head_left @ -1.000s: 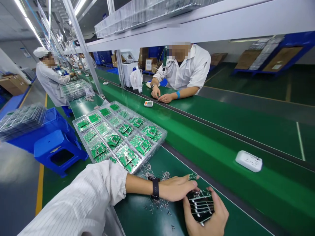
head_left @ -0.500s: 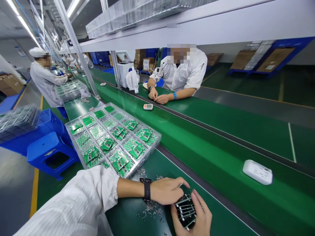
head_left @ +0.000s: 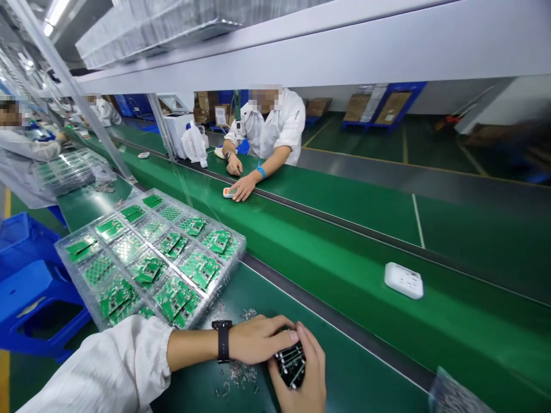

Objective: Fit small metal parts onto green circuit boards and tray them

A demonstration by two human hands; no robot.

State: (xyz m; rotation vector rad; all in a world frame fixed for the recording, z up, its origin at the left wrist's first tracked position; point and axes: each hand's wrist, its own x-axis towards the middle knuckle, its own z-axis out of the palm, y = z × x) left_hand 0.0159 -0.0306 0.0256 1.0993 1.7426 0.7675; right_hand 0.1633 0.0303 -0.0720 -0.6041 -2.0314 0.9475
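compartmented tray point(head_left: 219, 284): green boards point(head_left: 200, 268) | bag point(head_left: 439, 377): blurred bits point(head_left: 458, 399) | right grip point(head_left: 306, 374): clasping dark piece point(head_left: 291, 365) | left grip point(head_left: 255, 339): cannot tell

Your L hand point(head_left: 252, 341) palm-down, thumb point(head_left: 284, 341) + fingers point(head_left: 275, 322) out twd your R hand point(head_left: 312, 376). R cupped in grip, fingertips point(head_left: 301, 330) just beside L thumb.

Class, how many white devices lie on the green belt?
3 clear: the right device, the middle device at a co-worker's hand, the far-left device. More may be hidden farther back.
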